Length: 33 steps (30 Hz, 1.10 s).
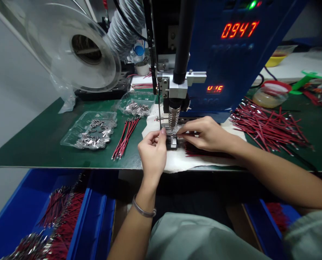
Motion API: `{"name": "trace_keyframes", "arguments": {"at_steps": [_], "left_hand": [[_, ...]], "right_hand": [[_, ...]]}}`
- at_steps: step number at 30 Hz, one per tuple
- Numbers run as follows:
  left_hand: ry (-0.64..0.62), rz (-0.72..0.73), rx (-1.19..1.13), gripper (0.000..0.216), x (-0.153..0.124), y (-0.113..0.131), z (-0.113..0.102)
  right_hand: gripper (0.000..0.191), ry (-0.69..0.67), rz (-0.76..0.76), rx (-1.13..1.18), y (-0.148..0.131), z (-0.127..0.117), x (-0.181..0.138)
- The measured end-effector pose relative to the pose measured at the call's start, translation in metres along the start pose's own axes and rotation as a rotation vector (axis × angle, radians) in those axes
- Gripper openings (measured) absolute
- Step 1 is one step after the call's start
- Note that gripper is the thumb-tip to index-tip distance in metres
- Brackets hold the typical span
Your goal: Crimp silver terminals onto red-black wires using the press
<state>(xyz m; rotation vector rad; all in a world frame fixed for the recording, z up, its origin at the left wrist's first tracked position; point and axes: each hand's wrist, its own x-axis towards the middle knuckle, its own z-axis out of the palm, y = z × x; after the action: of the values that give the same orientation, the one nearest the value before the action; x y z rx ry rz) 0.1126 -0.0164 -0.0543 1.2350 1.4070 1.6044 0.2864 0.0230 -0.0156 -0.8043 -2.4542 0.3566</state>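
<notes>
My left hand (152, 151) is curled in a pinch at the left side of a small metal fixture (172, 139) under the machine's spring-tipped head (174, 115). My right hand (205, 133) pinches a thin red wire (189, 134) and holds its end at the fixture from the right. What the left fingers hold is too small to name. Both hands rest over a white cloth (177, 162) on the green bench (41, 144).
A blue machine (226, 57) shows the red digits 0947. A bundle of red wires (124, 139) and two clear trays of metal terminals (91, 131) lie on the left. A large pile of red wires (269, 126) lies right. Blue bins (76, 216) with wires stand below the bench edge.
</notes>
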Motion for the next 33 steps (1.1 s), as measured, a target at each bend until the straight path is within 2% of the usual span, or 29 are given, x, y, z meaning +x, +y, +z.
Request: {"name": "trace_keyframes", "arguments": {"at_steps": [8,33], "left_hand": [[-0.018,-0.043,0.003,0.030,0.0005,-0.0014,-0.0018],[-0.010,0.002,0.063,0.031,-0.0005,-0.0005,-0.0012]], "right_hand": [[0.016,0.014,0.003,-0.004,-0.0013,-0.0018,0.0003],[0.016,0.026,-0.018,0.002,0.0005,-0.0011,0.0009]]}}
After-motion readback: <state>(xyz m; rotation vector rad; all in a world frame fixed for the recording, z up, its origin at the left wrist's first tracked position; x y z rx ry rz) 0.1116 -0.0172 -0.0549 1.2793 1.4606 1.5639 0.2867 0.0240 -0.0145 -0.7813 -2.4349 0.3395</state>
